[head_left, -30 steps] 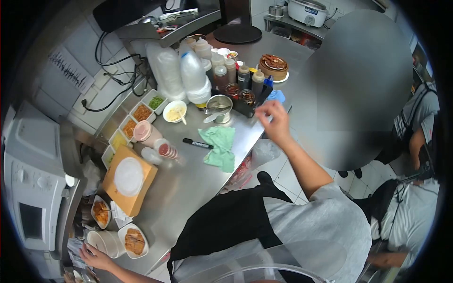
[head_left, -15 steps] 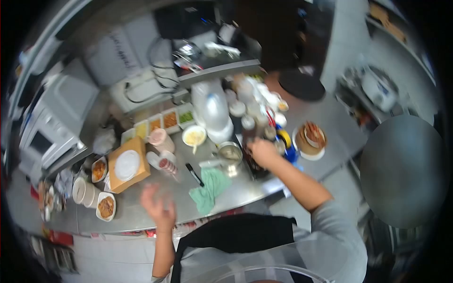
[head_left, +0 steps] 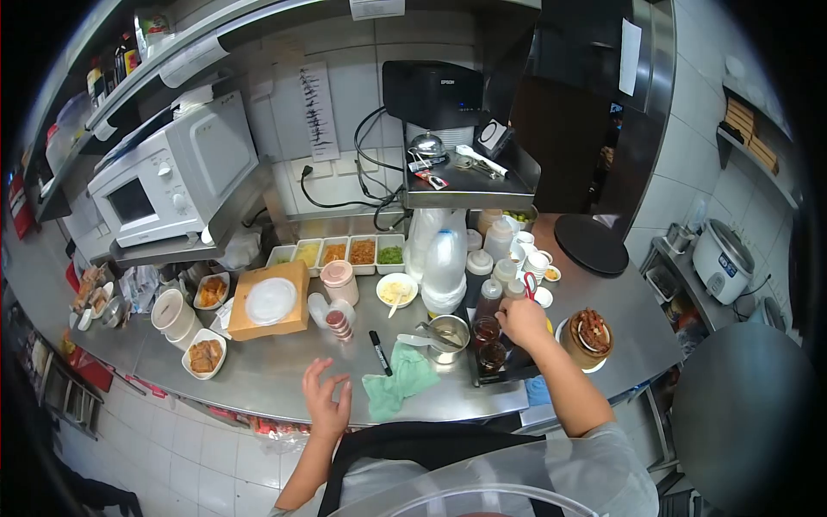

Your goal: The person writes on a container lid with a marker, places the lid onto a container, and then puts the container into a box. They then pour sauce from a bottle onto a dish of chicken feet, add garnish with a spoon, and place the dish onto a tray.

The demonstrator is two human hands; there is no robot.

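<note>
My right hand (head_left: 522,322) reaches over a dark tray (head_left: 510,374) at the right of the steel counter. Its fingers are bent together near the red handle (head_left: 529,283) of a utensil; what they hold, if anything, is hidden. Dark jars (head_left: 492,354) stand beside it in the tray. My left hand (head_left: 327,396) hangs above the counter's front edge, fingers apart, holding nothing. Right of it lie a green cloth (head_left: 399,383) and a black marker (head_left: 380,353). A metal pot (head_left: 449,334) with utensils stands left of the tray.
A cardboard box (head_left: 246,331) with a round white lid, food containers (head_left: 206,355) and a pink-lidded tub (head_left: 339,281) stand at the left. Topping trays (head_left: 363,251) line the back. A bowl of meat (head_left: 591,333) sits right. A microwave (head_left: 177,172) and metal shelf (head_left: 472,199) overhang the counter.
The head view has shifted and sharpened, showing more of the shelves. My right hand stays at the tray with its fingers bent. My left hand remains raised and open near the front edge.
</note>
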